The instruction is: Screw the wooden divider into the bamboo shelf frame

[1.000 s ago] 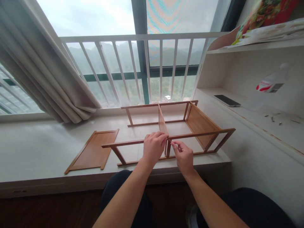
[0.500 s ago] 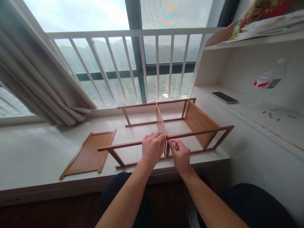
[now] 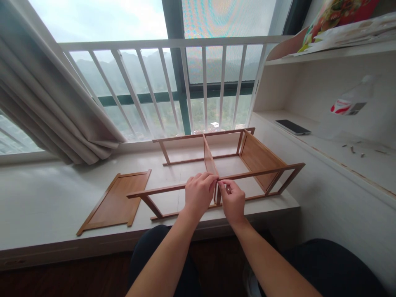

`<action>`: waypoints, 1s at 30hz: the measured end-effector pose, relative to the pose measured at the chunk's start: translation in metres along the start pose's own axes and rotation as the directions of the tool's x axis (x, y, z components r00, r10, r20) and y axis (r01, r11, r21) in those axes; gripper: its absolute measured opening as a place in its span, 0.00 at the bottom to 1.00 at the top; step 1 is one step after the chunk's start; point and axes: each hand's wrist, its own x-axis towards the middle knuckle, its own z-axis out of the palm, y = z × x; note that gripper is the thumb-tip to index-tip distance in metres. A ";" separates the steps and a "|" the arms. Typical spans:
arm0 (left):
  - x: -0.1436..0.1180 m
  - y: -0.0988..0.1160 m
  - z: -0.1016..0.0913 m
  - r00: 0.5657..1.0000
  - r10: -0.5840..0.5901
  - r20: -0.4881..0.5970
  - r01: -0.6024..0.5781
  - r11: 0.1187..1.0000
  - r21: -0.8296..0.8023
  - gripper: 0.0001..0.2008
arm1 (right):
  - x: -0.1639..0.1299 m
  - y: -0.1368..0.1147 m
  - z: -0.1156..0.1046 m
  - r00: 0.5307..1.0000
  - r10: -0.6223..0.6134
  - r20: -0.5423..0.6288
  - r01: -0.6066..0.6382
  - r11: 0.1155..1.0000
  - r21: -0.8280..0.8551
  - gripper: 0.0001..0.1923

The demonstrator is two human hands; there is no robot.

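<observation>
A brown wooden shelf frame lies on its side on the white window ledge. One slatless panel closes its right end, and a middle shelf board crosses it. My left hand is closed over the near upper rail where the middle board meets it. Right beside it, my right hand pinches at the same joint with thumb and fingertips. Whatever lies between those fingertips is too small to make out. A loose wooden panel rests flat to the left, partly behind the frame's left end.
On the right-hand counter are a dark phone, a clear plastic bottle and several small metal fasteners. A white railing stands behind the ledge. The grey curtain hangs at left. My knees are below the ledge's front edge.
My right hand has shifted slightly left, its fingertips closer to the joint and its fingers more curled. My left hand and the frame have stayed put.
</observation>
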 end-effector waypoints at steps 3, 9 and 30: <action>0.000 0.000 0.001 1.000 0.001 -0.004 -0.001 1.000 0.000 0.11 | -0.001 -0.005 0.002 0.995 0.099 0.006 -0.100 0.990 0.101 0.17; -0.003 -0.001 0.004 0.999 0.005 -0.038 -0.005 1.000 0.017 0.11 | 0.000 -0.007 -0.001 0.980 0.197 0.042 -0.201 0.959 0.198 0.19; -0.003 0.000 0.003 1.000 0.005 -0.030 -0.004 1.000 0.031 0.12 | 0.003 -0.006 0.002 0.971 0.215 0.102 -0.235 0.930 0.282 0.22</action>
